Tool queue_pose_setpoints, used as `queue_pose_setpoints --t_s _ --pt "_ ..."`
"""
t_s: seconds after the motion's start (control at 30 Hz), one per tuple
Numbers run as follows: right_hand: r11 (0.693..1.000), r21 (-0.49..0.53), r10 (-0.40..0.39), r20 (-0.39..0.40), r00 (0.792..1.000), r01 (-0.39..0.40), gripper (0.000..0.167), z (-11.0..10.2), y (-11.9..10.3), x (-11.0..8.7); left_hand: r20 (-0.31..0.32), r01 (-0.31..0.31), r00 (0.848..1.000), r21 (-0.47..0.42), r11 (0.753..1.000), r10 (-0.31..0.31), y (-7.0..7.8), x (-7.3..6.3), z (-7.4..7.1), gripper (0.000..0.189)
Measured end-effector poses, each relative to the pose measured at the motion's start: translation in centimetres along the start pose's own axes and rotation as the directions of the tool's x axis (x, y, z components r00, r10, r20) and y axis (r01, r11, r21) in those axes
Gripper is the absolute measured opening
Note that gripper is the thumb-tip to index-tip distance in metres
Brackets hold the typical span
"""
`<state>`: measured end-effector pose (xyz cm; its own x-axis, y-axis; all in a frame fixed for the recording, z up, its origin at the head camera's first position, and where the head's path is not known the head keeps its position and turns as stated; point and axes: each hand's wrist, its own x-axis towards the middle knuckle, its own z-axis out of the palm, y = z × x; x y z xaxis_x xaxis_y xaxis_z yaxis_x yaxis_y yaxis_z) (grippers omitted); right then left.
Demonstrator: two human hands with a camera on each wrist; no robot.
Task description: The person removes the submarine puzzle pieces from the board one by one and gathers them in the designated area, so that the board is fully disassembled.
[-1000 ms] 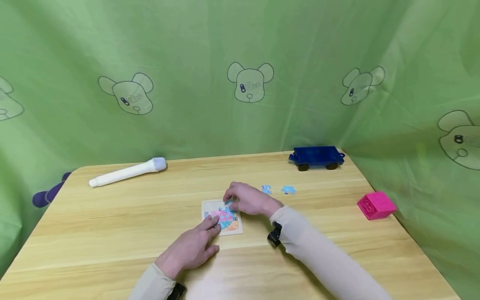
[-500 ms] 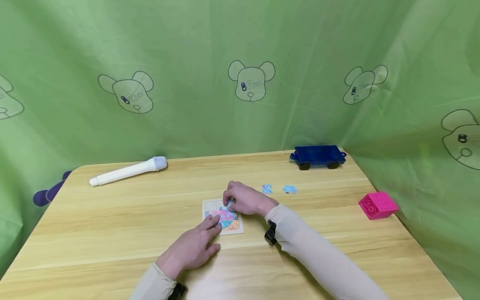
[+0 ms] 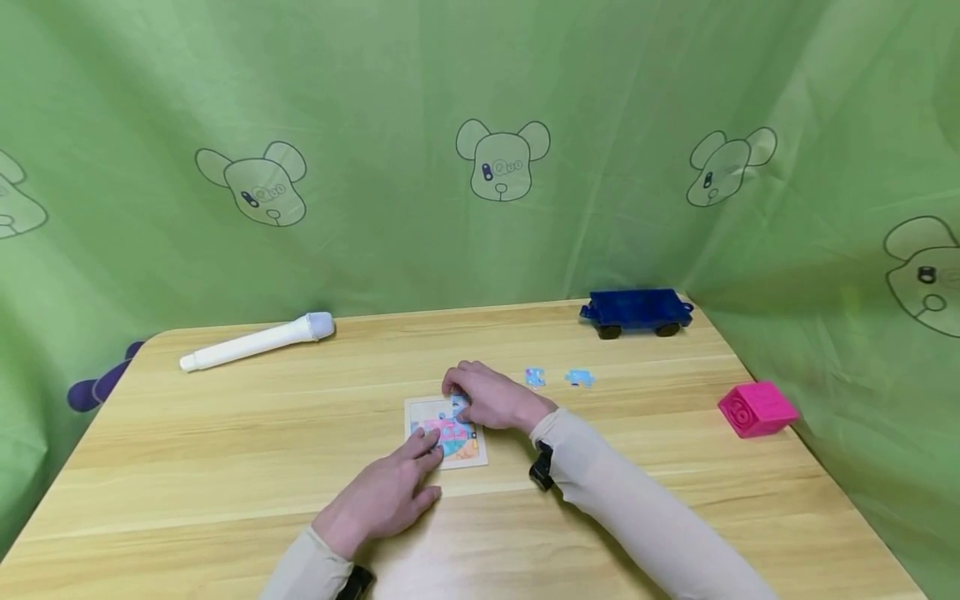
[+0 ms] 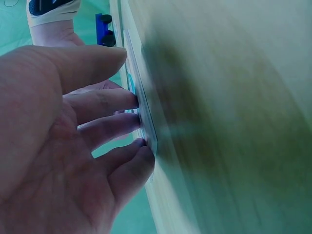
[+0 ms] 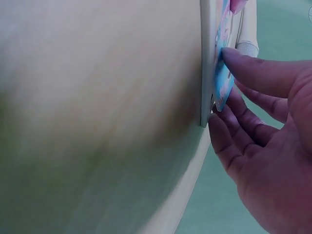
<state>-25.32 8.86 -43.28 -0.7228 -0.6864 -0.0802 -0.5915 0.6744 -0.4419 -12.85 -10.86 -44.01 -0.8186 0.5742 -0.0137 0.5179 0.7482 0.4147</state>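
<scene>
A small square jigsaw puzzle tray [image 3: 423, 410] lies mid-table, partly filled with pink, blue and orange pieces; its upper left part shows bare. My right hand [image 3: 497, 396] pinches a blue puzzle piece [image 5: 223, 87] at the tray's upper right. In the right wrist view the thumb lies on one side of that piece, the fingers at its edge, and it sits slightly tilted to the tray. The left hand [image 3: 386, 496] rests its fairly straight fingertips on the tray's lower left, covering that corner. Two loose blue puzzle pieces, one nearer [image 3: 535, 377] and one farther right [image 3: 580, 378], lie beyond the right hand.
A white toy microphone [image 3: 258, 343] lies at the back left. At the back right stands a dark blue wheeled toy wagon [image 3: 637, 311], with a pink block [image 3: 757, 409] near the right edge. Green curtain [image 3: 375, 233] encloses the wooden table's [image 3: 187, 467] back and sides.
The right hand's fingertips have shifted slightly up and left, showing more of the blue piece. My left hand has stayed on the tray, and the loose pieces lie as before.
</scene>
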Motion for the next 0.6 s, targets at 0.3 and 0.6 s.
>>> queue_pose_setpoints --t_s 0.3,0.6 --pt "0.998 0.062 0.034 -0.005 0.999 -0.034 0.020 -0.02 0.40 -0.04 -0.002 -0.010 1.000 -0.006 1.000 0.010 -0.06 0.01 0.14 0.052" --pt "0.982 0.188 0.006 -0.006 1.000 -0.005 0.014 -0.40 0.54 -0.04 -0.003 -0.006 1.000 -0.011 1.000 0.006 -0.07 -0.06 -0.01 0.052"
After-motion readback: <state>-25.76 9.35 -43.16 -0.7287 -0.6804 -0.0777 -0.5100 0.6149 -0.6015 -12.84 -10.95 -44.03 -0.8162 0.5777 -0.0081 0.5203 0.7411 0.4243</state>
